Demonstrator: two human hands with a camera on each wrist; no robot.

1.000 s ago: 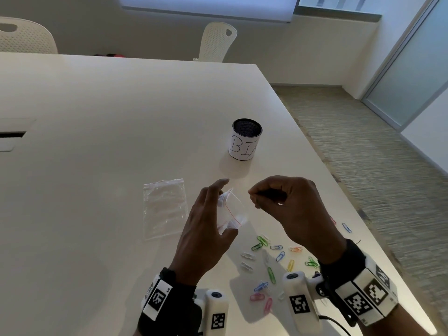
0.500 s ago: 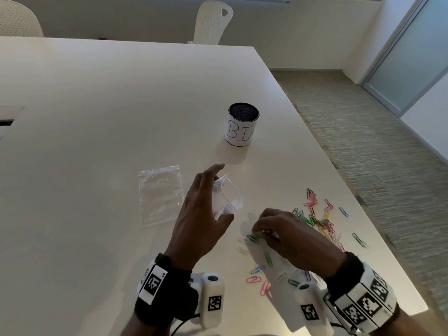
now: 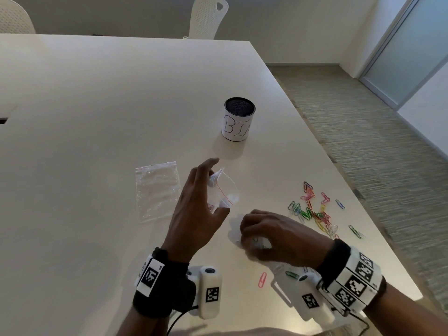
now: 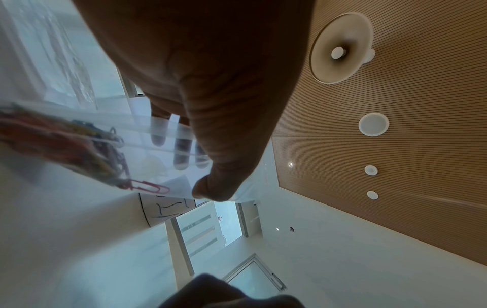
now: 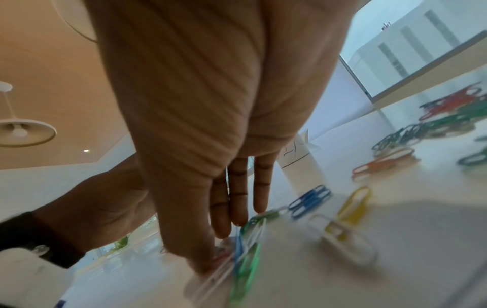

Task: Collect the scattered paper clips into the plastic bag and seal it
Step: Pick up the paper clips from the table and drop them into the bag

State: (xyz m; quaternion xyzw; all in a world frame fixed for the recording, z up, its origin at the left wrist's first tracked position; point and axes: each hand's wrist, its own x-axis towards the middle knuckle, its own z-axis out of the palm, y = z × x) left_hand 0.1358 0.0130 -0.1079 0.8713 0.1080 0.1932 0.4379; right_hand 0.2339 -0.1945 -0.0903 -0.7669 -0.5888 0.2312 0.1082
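My left hand (image 3: 214, 190) holds a small clear zip bag (image 3: 229, 192) with a red line, lifted above the table with its mouth toward the right. In the left wrist view, thumb and fingers (image 4: 181, 154) pinch the bag (image 4: 147, 158), and several coloured paper clips (image 4: 79, 150) lie inside. My right hand (image 3: 244, 236) is down on the table just below the bag, fingers curled. In the right wrist view, its thumb and fingers (image 5: 224, 227) pinch green, blue and clear clips (image 5: 247, 250). A pile of clips (image 3: 312, 212) lies to the right.
A second clear bag (image 3: 157, 190) lies flat left of my left hand. A black mesh cup with a white label (image 3: 238, 120) stands behind. Loose pink (image 3: 262, 279) and green (image 3: 292, 274) clips lie near my right wrist. The table's right edge (image 3: 363, 214) runs close to the pile.
My right hand dropped from the bag's mouth to the table and closed on clips there. My left hand kept the bag raised in about the same place.
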